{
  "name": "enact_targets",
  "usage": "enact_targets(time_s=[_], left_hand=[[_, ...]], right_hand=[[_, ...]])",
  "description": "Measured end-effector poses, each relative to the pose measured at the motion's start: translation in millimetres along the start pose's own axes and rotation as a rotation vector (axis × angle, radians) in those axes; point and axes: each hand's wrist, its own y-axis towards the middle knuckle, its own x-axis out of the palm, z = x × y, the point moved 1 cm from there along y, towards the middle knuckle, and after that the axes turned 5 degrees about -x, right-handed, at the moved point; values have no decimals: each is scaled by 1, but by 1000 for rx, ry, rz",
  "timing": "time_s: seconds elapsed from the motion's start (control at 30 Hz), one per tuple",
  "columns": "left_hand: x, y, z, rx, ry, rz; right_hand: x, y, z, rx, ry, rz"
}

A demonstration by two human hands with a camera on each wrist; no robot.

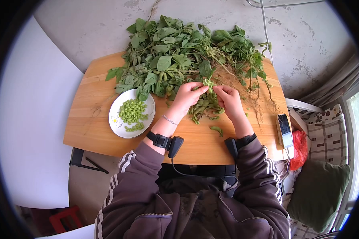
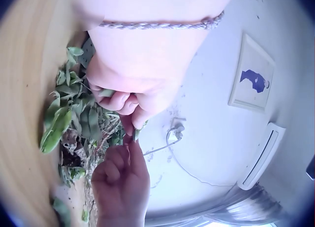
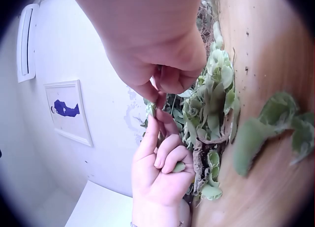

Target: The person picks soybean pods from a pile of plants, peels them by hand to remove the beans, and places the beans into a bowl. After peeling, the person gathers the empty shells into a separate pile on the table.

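My left hand [image 1: 186,96] and right hand [image 1: 230,102] meet fingertip to fingertip over the front of the plant heap. Between them they pinch a green bean pod [image 3: 152,110], mostly covered by thumbs and forefingers. Something green, likely a shelled bean [image 3: 179,167], is tucked under the curled fingers of the left hand. Below the hands lies a pile of pods and opened shells [image 1: 205,107]. A white plate [image 1: 116,129] stands left of the left forearm, bearing many shelled green beans [image 1: 132,110].
Leafy bean plants [image 1: 163,51] with roots cover the back of the wooden table [image 1: 91,131]. One stray pod [image 1: 217,130] lies near the front. At the right edge is a phone [image 1: 284,126], beside a red plastic bag [image 1: 300,149] and a cushioned chair.
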Motion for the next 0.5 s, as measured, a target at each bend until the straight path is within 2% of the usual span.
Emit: enact_targets(time_s=[0.17, 0.27, 0.37, 0.5], left_hand=[[3, 0, -1, 44, -76, 114], [0, 2, -4, 62, -51, 135], [-2, 3, -5, 71, -45, 147], [-3, 4, -6, 41, -40, 101]], right_hand=[[6, -5, -11, -123, -210, 130], [3, 0, 0, -256, -395, 24], [11, -6, -3, -399, -645, 22], [13, -7, -9, -422, -638, 107]])
